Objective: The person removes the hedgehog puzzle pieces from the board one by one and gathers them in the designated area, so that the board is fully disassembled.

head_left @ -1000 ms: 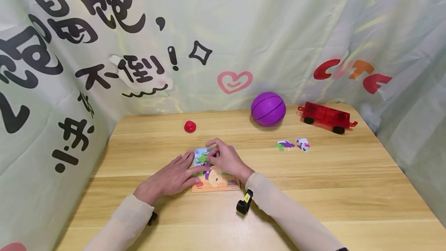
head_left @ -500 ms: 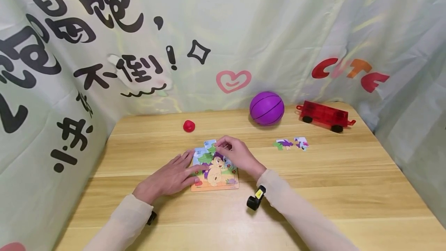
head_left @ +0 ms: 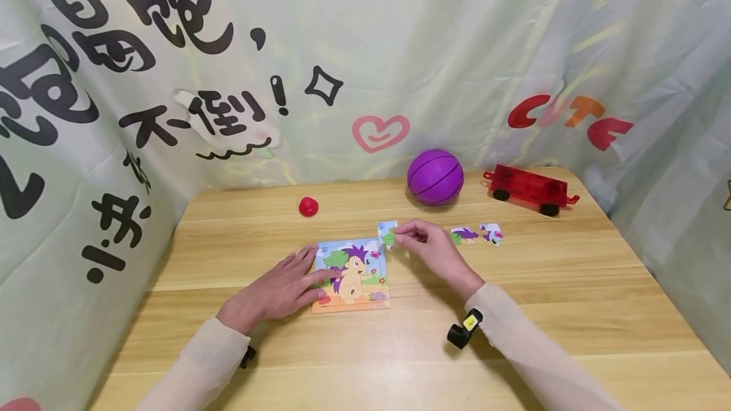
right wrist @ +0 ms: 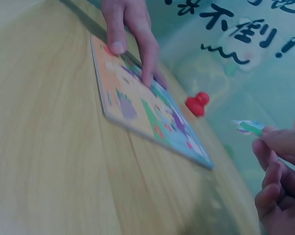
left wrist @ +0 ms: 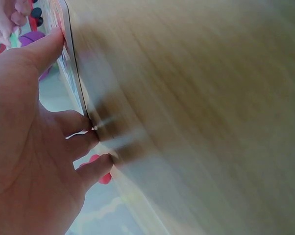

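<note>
A jigsaw puzzle board [head_left: 354, 307] with a purple-haired hedgehog picture lies flat on the table. My left hand [head_left: 280, 287] rests at its left side, with thumb and index finger over the board and the other fingers by its edge. Off the board's top right corner, my right hand [head_left: 436, 249] pinches a blue-and-green puzzle piece [head_left: 386, 233] between thumb and fingers. The right wrist view shows this puzzle piece [right wrist: 250, 127] almost edge-on, held clear of the table. Two loose pieces lie right of that hand: one purple and green [head_left: 465, 235], one white and purple [head_left: 491, 234].
Behind the board sits a small red knob-like object [head_left: 308, 207]. A purple ball [head_left: 435, 176] and a red toy wagon [head_left: 530, 188] stand along the table's back edge. A printed curtain [head_left: 320, 157] encloses the table at the back and sides.
My right hand has drawn the piece away from the board's upper left part and carried it right, past the top right corner. The left hand has stayed in place.
</note>
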The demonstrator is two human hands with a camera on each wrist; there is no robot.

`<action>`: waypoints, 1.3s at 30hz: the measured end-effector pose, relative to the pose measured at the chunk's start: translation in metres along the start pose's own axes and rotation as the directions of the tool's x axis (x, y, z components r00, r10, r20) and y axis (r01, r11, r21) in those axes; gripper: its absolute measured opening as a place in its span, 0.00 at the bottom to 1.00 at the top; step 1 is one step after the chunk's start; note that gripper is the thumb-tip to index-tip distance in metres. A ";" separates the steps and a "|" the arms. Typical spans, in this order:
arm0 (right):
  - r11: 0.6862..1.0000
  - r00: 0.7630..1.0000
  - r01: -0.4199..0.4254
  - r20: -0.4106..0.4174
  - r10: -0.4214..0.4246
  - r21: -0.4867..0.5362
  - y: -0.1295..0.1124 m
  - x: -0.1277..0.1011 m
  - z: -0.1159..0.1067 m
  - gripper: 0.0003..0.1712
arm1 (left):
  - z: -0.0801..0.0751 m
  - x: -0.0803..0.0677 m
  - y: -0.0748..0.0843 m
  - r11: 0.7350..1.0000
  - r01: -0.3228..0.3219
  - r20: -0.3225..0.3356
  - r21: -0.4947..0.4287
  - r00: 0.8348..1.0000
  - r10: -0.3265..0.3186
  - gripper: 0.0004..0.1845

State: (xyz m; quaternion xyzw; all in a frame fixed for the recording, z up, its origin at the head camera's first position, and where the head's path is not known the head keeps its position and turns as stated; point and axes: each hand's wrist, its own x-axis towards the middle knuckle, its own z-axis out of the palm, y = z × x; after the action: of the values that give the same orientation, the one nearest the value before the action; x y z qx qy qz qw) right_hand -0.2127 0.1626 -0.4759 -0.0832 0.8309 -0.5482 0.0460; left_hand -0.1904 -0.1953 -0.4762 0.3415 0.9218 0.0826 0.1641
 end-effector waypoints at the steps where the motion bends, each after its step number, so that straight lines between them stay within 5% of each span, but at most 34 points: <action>1: 1.000 1.000 -0.002 -0.004 0.002 0.003 0.002 -0.002 -0.004 0.13 | 0.000 0.000 0.000 1.000 0.000 0.000 0.000 1.000 0.000 0.27; 18: 0.991 0.997 -0.050 -0.068 0.042 -0.125 0.030 -0.026 -0.059 0.11 | 0.002 -0.001 0.000 1.000 0.002 -0.003 -0.007 1.000 -0.002 0.27; 27: 0.953 0.995 -0.018 -0.095 -0.011 -0.303 0.039 -0.028 -0.065 0.08 | 0.002 -0.001 -0.001 1.000 -0.003 -0.002 -0.008 1.000 0.003 0.28; 39: 0.929 0.991 -0.026 -0.128 -0.023 -0.370 0.041 -0.026 -0.063 0.08 | 0.000 -0.001 0.000 1.000 -0.011 -0.006 -0.008 1.000 0.011 0.28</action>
State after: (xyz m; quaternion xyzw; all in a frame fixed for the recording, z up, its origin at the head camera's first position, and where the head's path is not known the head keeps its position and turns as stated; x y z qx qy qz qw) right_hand -0.2015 0.2402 -0.4892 -0.0537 0.9208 -0.3854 -0.0245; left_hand -0.1899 -0.1958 -0.4764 0.3456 0.9201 0.0880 0.1621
